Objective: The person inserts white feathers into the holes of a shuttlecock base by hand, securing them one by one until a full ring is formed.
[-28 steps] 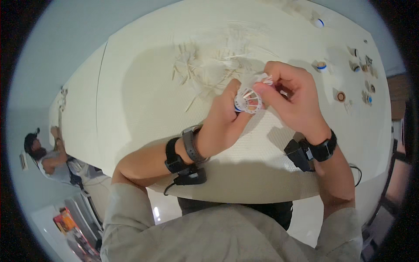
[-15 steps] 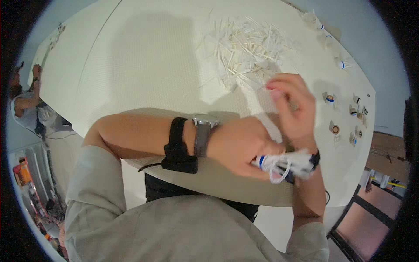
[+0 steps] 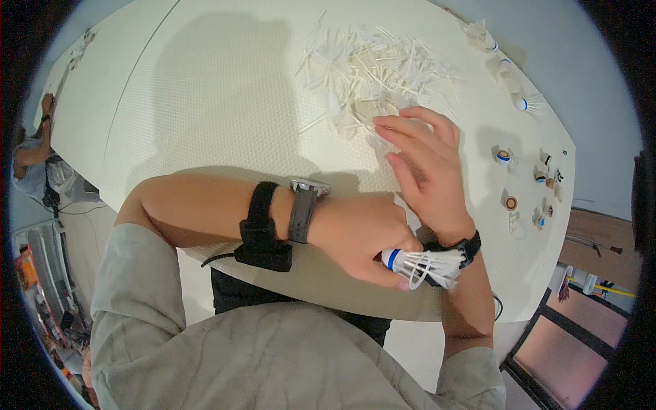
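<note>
My left hand point(image 3: 365, 236) is closed round the base of a white shuttlecock point(image 3: 427, 266), which has a blue band and lies on its side, its ragged feather end pointing toward my right wrist. Above it, my right hand point(image 3: 427, 164) is open, with fingers loosely spread and stretched left. Its fingertips reach the near edge of a pile of white feather pieces and quills point(image 3: 383, 68). Whether they touch any piece I cannot tell.
Three feathered shuttlecocks, one of them nearest point(image 3: 523, 104), lie along the table's far right edge. Several loose cork bases point(image 3: 511, 203) are scattered on the right of the white table point(image 3: 219, 102). A person point(image 3: 31, 150) sits at the far left.
My right hand has moved left and its fingers have straightened toward the feather pile. My left hand still holds the shuttlecock. The whole view has shifted slightly.
</note>
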`<state>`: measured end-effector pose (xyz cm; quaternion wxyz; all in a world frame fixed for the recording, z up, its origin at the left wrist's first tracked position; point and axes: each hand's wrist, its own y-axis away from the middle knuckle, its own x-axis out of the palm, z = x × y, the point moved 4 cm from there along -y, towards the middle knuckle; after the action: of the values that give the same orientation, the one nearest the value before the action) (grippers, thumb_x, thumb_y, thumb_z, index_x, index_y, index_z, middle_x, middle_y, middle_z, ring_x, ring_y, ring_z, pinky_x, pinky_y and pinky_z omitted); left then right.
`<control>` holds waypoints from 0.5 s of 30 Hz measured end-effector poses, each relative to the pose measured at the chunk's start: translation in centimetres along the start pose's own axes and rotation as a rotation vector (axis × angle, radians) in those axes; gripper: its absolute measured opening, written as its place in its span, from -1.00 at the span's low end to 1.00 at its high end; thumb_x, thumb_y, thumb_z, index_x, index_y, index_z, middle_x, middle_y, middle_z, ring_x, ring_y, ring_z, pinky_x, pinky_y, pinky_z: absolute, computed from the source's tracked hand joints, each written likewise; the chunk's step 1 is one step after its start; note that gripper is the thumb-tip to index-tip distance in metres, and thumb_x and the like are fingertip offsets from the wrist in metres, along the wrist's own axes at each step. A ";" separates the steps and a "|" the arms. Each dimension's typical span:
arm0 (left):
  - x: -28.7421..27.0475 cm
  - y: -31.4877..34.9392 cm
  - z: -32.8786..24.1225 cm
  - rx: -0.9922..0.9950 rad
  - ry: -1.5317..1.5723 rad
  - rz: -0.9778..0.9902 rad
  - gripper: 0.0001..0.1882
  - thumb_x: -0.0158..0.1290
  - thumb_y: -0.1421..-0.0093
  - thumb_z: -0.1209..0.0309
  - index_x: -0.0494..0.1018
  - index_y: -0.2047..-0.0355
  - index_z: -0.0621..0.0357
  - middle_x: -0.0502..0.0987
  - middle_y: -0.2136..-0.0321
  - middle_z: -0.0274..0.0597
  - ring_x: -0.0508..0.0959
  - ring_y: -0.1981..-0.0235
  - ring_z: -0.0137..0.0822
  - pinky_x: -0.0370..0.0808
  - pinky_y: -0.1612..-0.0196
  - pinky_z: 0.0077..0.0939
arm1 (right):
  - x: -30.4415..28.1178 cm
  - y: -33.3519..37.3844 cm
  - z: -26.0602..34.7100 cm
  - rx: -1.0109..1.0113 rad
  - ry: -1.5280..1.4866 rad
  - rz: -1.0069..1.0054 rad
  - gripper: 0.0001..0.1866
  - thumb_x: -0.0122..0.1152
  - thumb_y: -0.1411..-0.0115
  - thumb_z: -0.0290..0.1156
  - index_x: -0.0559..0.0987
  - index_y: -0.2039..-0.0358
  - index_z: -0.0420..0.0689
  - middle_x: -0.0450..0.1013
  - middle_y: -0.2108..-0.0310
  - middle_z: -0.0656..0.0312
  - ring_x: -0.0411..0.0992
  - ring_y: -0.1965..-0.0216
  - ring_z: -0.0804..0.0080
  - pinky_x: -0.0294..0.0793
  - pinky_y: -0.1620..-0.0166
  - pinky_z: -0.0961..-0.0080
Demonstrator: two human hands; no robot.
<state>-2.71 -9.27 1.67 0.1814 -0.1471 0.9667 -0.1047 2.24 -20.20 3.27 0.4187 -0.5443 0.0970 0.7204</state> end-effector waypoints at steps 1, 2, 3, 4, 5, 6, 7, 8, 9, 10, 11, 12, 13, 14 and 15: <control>0.1 0.0 0.1 0.000 0.000 0.001 -0.69 0.20 -0.19 0.17 0.48 0.49 0.13 0.50 0.68 -0.10 0.54 0.59 0.00 0.40 0.51 -0.18 | 0.0 0.4 -0.9 0.024 -0.101 -0.079 -0.56 0.27 -0.07 -0.50 0.58 -0.03 -0.10 0.40 -0.21 0.33 0.25 -0.26 0.16 0.11 -0.30 0.10; 0.0 0.0 0.5 -0.030 0.066 -0.028 -0.70 0.21 -0.19 0.17 0.49 0.48 0.14 0.51 0.66 -0.10 0.54 0.59 -0.01 0.41 0.50 -0.19 | -0.1 0.7 -1.4 0.047 -0.203 -0.158 -0.56 0.29 -0.05 -0.49 0.59 -0.01 -0.10 0.42 -0.19 0.33 0.26 -0.25 0.16 0.12 -0.29 0.09; -0.2 0.0 0.8 -0.059 0.134 -0.056 -0.71 0.22 -0.18 0.18 0.50 0.46 0.15 0.51 0.64 -0.09 0.53 0.59 -0.02 0.41 0.50 -0.21 | -0.3 0.4 -1.0 0.049 -0.202 -0.158 -0.56 0.29 -0.05 -0.49 0.59 -0.01 -0.10 0.42 -0.19 0.33 0.26 -0.25 0.16 0.12 -0.29 0.09; -0.2 0.0 0.9 -0.058 0.135 -0.056 -0.71 0.22 -0.18 0.18 0.50 0.46 0.15 0.51 0.64 -0.09 0.53 0.59 -0.02 0.41 0.50 -0.21 | -0.5 -0.2 -0.1 0.032 -0.131 -0.105 -0.56 0.30 -0.05 -0.49 0.59 -0.01 -0.10 0.42 -0.18 0.33 0.27 -0.24 0.16 0.13 -0.28 0.09; -0.2 0.0 0.9 -0.027 0.098 -0.060 -0.72 0.22 -0.19 0.20 0.51 0.45 0.15 0.52 0.63 -0.09 0.53 0.59 -0.03 0.41 0.49 -0.23 | -0.3 -0.7 0.6 0.015 -0.059 -0.051 -0.55 0.31 -0.05 -0.50 0.59 -0.01 -0.10 0.43 -0.18 0.34 0.28 -0.22 0.17 0.14 -0.26 0.08; -0.2 -0.1 0.8 0.007 0.061 -0.059 -0.74 0.23 -0.19 0.22 0.51 0.44 0.15 0.53 0.61 -0.09 0.53 0.59 -0.05 0.41 0.49 -0.25 | 0.0 -0.7 0.8 0.019 -0.056 -0.052 -0.55 0.31 -0.05 -0.50 0.59 -0.01 -0.10 0.43 -0.18 0.34 0.28 -0.22 0.17 0.14 -0.26 0.08; -0.2 -0.1 0.8 0.011 0.062 -0.056 -0.74 0.23 -0.19 0.22 0.51 0.44 0.15 0.53 0.61 -0.09 0.53 0.59 -0.05 0.41 0.49 -0.25 | 0.7 -0.7 1.0 0.012 -0.042 -0.023 -0.55 0.32 -0.05 -0.49 0.59 -0.02 -0.09 0.43 -0.18 0.34 0.27 -0.23 0.17 0.15 -0.26 0.08; -0.2 -0.2 0.8 0.027 0.054 -0.057 -0.75 0.23 -0.19 0.23 0.51 0.44 0.15 0.53 0.60 -0.09 0.53 0.58 -0.05 0.41 0.49 -0.25 | 1.0 -0.6 1.1 0.006 -0.027 0.006 -0.55 0.32 -0.05 -0.48 0.58 -0.03 -0.09 0.43 -0.18 0.35 0.27 -0.23 0.18 0.15 -0.26 0.08; -0.2 -0.1 0.8 0.037 0.041 -0.064 -0.76 0.23 -0.19 0.24 0.51 0.44 0.15 0.54 0.60 -0.10 0.53 0.58 -0.06 0.41 0.49 -0.26 | 0.9 -0.7 1.1 0.002 -0.029 0.006 -0.55 0.32 -0.05 -0.48 0.58 -0.03 -0.09 0.43 -0.18 0.35 0.27 -0.23 0.18 0.15 -0.26 0.08; -0.2 0.0 0.7 0.036 0.039 -0.067 -0.76 0.23 -0.19 0.24 0.51 0.44 0.15 0.54 0.60 -0.10 0.53 0.58 -0.06 0.41 0.49 -0.26 | 0.7 -0.7 1.0 0.006 -0.028 -0.009 -0.58 0.32 -0.06 -0.48 0.60 0.01 -0.10 0.46 -0.14 0.35 0.28 -0.22 0.17 0.16 -0.26 0.10; -0.2 0.1 0.7 0.034 0.062 -0.070 -0.75 0.23 -0.19 0.24 0.51 0.44 0.15 0.53 0.61 -0.10 0.52 0.60 -0.08 0.40 0.50 -0.28 | 0.6 -0.8 1.0 0.011 -0.027 -0.024 -0.61 0.32 -0.07 -0.48 0.61 0.04 -0.11 0.49 -0.10 0.35 0.30 -0.21 0.17 0.16 -0.27 0.12; -0.3 0.0 0.5 0.035 0.086 -0.071 -0.75 0.24 -0.19 0.23 0.51 0.44 0.15 0.52 0.62 -0.10 0.50 0.61 -0.10 0.39 0.50 -0.29 | 0.4 -0.7 0.8 0.008 -0.024 -0.024 -0.61 0.32 -0.07 -0.48 0.61 0.04 -0.11 0.49 -0.10 0.35 0.30 -0.21 0.17 0.16 -0.27 0.12; -0.3 0.1 0.3 0.038 0.084 -0.072 -0.75 0.24 -0.19 0.23 0.51 0.44 0.15 0.52 0.62 -0.10 0.50 0.61 -0.10 0.39 0.50 -0.29 | -0.1 -0.5 0.6 0.001 -0.022 -0.133 -0.65 0.32 -0.06 -0.51 0.63 0.08 -0.12 0.53 -0.04 0.31 0.37 -0.13 0.17 0.23 -0.23 0.18; -0.6 0.4 0.3 -0.006 0.104 -0.123 -0.75 0.23 -0.21 0.23 0.51 0.42 0.15 0.50 0.64 -0.15 0.49 0.63 -0.17 0.39 0.51 -0.32 | -0.5 -0.2 0.4 -0.005 -0.021 -0.242 -0.68 0.31 -0.06 -0.53 0.65 0.12 -0.12 0.57 0.03 0.28 0.43 -0.06 0.17 0.30 -0.18 0.25; -0.9 0.5 0.3 -0.046 0.124 -0.169 -0.74 0.23 -0.22 0.22 0.51 0.41 0.15 0.49 0.66 -0.21 0.48 0.64 -0.24 0.38 0.52 -0.35 | -0.3 0.2 -0.1 -0.002 -0.015 -0.243 -0.68 0.31 -0.06 -0.53 0.65 0.12 -0.12 0.57 0.03 0.28 0.43 -0.06 0.17 0.30 -0.18 0.25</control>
<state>-1.87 -8.60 1.55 0.1081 -0.2254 0.9624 -0.1060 2.13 -20.51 3.40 0.5032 -0.5471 0.0262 0.6685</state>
